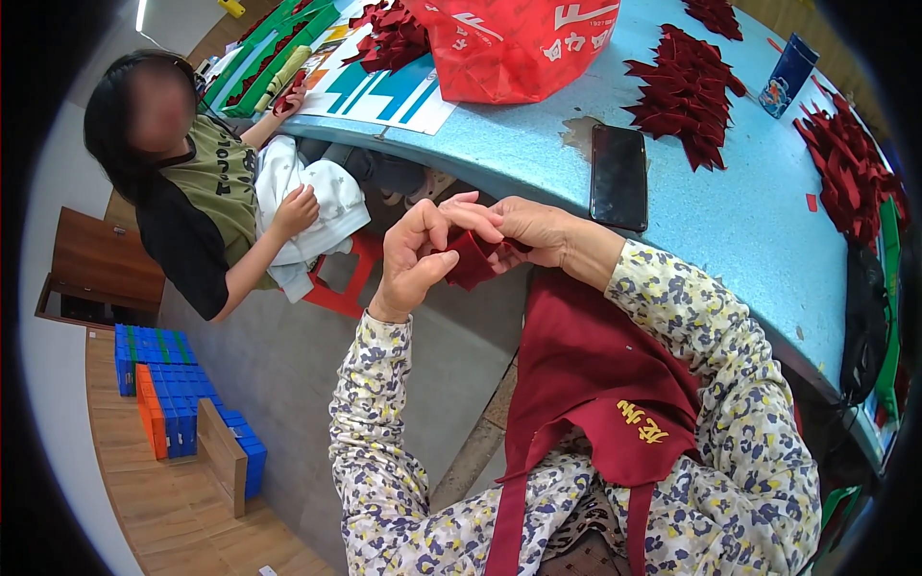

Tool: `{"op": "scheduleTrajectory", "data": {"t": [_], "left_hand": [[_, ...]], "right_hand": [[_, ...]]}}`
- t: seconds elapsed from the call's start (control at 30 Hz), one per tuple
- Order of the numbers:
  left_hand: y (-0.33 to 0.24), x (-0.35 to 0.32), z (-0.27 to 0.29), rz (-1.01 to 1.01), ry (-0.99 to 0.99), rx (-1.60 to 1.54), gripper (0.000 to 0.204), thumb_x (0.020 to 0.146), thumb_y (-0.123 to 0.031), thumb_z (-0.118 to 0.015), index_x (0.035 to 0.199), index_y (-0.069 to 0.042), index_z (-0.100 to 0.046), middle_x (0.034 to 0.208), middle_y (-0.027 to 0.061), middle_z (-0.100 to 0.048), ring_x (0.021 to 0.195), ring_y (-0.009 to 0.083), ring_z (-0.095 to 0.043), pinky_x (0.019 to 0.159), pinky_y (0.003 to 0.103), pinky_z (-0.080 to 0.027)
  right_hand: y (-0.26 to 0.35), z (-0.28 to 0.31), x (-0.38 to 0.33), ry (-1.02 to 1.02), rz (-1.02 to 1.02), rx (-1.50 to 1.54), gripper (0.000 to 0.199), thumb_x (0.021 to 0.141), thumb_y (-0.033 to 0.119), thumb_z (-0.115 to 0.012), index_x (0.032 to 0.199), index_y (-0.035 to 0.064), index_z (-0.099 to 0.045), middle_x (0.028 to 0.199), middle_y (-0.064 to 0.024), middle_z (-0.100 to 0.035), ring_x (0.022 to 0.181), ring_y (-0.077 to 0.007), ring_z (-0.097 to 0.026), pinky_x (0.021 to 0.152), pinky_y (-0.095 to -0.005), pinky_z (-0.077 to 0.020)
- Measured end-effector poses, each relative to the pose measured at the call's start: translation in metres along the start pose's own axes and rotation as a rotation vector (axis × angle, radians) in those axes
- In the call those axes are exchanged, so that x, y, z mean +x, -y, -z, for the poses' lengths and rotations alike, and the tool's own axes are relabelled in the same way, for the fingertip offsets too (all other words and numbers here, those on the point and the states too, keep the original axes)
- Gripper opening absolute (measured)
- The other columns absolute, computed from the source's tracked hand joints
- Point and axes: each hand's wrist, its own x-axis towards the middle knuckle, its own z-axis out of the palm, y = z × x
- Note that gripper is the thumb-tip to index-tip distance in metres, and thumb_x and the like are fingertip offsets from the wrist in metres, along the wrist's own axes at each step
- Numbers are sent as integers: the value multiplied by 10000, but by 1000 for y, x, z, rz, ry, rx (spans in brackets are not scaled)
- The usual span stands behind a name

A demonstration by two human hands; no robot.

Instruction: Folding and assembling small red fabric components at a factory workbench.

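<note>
Pinching the dark red cloth (471, 263) between my close-set left hand (415, 257) and right hand (540, 230), I have its visible bulk nearer the left, its long axis seemingly running crosswise, hand to hand.

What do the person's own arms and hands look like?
The left hand and right hand have no gloves on. Both arms wear long, loose sleeves, whitish with dark grey-blue blotches and little yellow spots, reaching the wrists.
</note>
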Motion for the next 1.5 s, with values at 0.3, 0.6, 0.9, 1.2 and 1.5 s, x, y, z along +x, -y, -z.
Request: {"op": "scheduleTrajectory", "data": {"t": [0.3,0.6,0.9,1.2,1.5], "left_hand": [[-1,-2,3,94,47,-118,147,658,-104,-504,706,-95,-365,742,110,-548,831,257,-572,1046,512,-231],[-16,6,17,82,244,14,94,663,21,-473,736,-23,-511,772,65,-551,785,194,-565,1011,453,-305],[-43,13,5,332,223,210,203,671,135,-552,830,10,-570,847,63,-589,796,190,-571,853,311,-442],[-49,28,3,129,353,464,170,645,97,-633,762,-11,-571,993,110,-597,895,216,-539,806,328,-433],[-59,34,17,247,578,544,148,656,0,-671,684,-80,-549,806,22,-659,947,216,-544,929,363,-330]], "right_hand": [[-1,-4,3,26,-14,-63,146,831,219,-634,835,73,-621,700,-6,-599,566,-80,-571,559,-240,-508],[-5,1,4,15,30,-85,127,804,195,-659,806,75,-617,660,-11,-591,543,-75,-562,528,-228,-480],[-1,2,-1,38,51,-133,138,798,206,-668,782,78,-617,648,-8,-584,536,-77,-549,528,-215,-465],[-4,3,-1,53,69,-139,147,798,225,-667,788,86,-622,660,-8,-585,541,-76,-535,521,-223,-452],[2,1,-1,85,70,-214,115,816,205,-634,813,89,-638,714,-3,-604,617,-79,-556,560,-243,-473]]}}
